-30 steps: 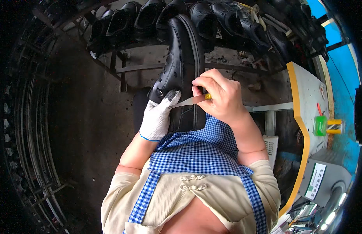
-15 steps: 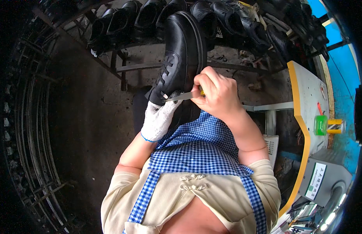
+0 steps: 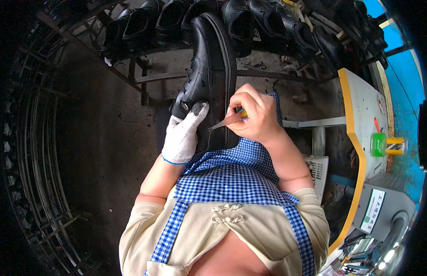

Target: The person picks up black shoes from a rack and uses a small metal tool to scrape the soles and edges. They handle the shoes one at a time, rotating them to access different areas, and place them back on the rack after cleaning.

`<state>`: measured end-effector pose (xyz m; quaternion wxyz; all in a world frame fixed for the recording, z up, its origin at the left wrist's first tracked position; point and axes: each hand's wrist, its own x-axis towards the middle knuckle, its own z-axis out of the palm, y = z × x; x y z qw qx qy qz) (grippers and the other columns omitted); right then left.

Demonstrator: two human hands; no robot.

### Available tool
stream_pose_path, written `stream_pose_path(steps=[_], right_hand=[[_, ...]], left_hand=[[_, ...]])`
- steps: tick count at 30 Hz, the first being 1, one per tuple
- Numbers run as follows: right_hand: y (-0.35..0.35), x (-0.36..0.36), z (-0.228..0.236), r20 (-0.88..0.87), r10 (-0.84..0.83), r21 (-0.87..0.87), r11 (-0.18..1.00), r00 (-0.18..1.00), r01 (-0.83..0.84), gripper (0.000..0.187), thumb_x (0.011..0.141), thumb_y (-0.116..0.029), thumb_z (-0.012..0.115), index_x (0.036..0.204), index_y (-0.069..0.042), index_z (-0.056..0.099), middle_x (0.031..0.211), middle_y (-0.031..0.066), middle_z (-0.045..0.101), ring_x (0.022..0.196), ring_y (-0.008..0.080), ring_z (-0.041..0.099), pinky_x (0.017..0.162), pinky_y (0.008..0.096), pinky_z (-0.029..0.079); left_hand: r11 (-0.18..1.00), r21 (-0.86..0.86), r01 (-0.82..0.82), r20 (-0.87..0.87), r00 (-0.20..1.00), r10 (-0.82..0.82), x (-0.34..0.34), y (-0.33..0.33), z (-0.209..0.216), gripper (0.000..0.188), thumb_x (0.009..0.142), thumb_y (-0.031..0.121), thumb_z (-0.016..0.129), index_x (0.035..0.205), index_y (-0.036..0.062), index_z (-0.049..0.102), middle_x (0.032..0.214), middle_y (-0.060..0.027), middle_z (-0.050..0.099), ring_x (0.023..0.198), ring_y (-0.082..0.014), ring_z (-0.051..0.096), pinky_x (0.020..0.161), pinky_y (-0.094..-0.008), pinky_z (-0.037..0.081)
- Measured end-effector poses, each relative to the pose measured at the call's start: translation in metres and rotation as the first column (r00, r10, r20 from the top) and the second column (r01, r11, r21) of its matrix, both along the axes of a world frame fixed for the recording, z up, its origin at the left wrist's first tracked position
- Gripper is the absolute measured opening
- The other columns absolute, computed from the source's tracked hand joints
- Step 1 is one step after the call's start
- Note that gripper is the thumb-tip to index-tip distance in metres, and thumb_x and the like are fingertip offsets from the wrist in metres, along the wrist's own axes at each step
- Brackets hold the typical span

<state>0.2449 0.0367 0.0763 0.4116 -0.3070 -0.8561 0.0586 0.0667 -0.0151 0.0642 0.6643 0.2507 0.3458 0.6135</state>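
A black lace-up leather shoe [image 3: 209, 69] lies with its toe pointing away from me and its side and sole edge turned up. My left hand [image 3: 183, 133], in a white knit glove with a dark thumb tip, grips it near the ankle opening, thumb on the upper. My bare right hand [image 3: 254, 112] is closed on a thin pointed metal blade [image 3: 226, 121] with a yellow part showing between the fingers. The blade's tip is at the shoe's side near the heel; whether it touches cannot be made out.
Several black shoes [image 3: 171, 20] stand on a metal rack beyond my hands. To the right is a white table [image 3: 363, 106] with a yellow edge, holding a green container [image 3: 378, 144] and a grey machine [image 3: 383, 207]. Metal racking [image 3: 40, 165] runs along the left.
The shoe has rolled so more of its side faces up. My right hand has taken the blade from beside the laces down to the shoe's side near the heel.
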Motion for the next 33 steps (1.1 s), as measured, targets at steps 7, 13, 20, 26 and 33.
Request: stream_pose_path(steps=[7,13,20,26,33], right_hand=[[-0.007,-0.003,0.018,0.056,-0.105,0.053,0.993,0.993,0.102,0.023,0.066,-0.006,0.073,0.082,-0.009,0.057,0.078,0.0040,0.056,0.059,0.0197,0.061,0.051,0.0310,0.049],[-0.014,-0.002,0.032,0.204,-0.164,0.037,0.986,0.965,0.160,0.024,0.067,-0.008,0.074,0.082,-0.008,0.056,0.077,0.0051,0.051,0.059,0.0199,0.060,0.051,0.0314,0.049],[-0.007,-0.006,0.019,0.195,-0.196,0.082,0.980,0.961,0.184,0.025,0.065,-0.008,0.073,0.079,-0.008,0.053,0.075,0.0055,0.050,0.056,0.0203,0.059,0.048,0.0322,0.048],[-0.001,-0.003,0.006,0.056,-0.114,0.081,0.991,0.992,0.109,0.026,0.062,-0.003,0.071,0.078,-0.009,0.051,0.074,0.0047,0.055,0.051,0.0205,0.058,0.045,0.0310,0.045],[-0.006,-0.003,0.005,-0.012,-0.145,0.086,0.986,0.989,0.146,0.026,0.065,-0.008,0.075,0.082,-0.010,0.055,0.078,0.0035,0.056,0.058,0.0198,0.061,0.050,0.0315,0.049]], left_hand=[[1.000,-0.003,-0.013,-0.113,0.994,0.012,0.002,-0.004,-0.003,0.037,0.092,0.004,0.061,0.128,0.0058,0.055,0.117,-0.0056,0.063,0.106,-0.0128,0.058,0.093,-0.0284,0.047],[0.979,0.195,0.058,-0.263,0.965,-0.005,-0.004,-0.011,-0.028,0.038,0.094,0.005,0.058,0.132,0.0052,0.051,0.121,-0.0068,0.060,0.109,-0.0142,0.057,0.094,-0.0288,0.048],[0.968,0.232,0.100,-0.231,0.972,-0.044,-0.005,-0.010,-0.032,0.045,0.096,0.008,0.058,0.139,0.0068,0.044,0.123,-0.0071,0.058,0.110,-0.0150,0.057,0.095,-0.0296,0.047],[0.984,0.164,0.065,-0.190,0.981,-0.033,-0.006,-0.011,-0.033,0.041,0.094,0.006,0.059,0.135,0.0067,0.050,0.121,-0.0056,0.060,0.106,-0.0135,0.058,0.094,-0.0294,0.047],[0.990,0.135,0.029,-0.242,0.970,0.005,-0.002,-0.010,-0.012,0.041,0.093,0.005,0.060,0.133,0.0062,0.052,0.120,-0.0051,0.061,0.104,-0.0122,0.059,0.093,-0.0285,0.047]])
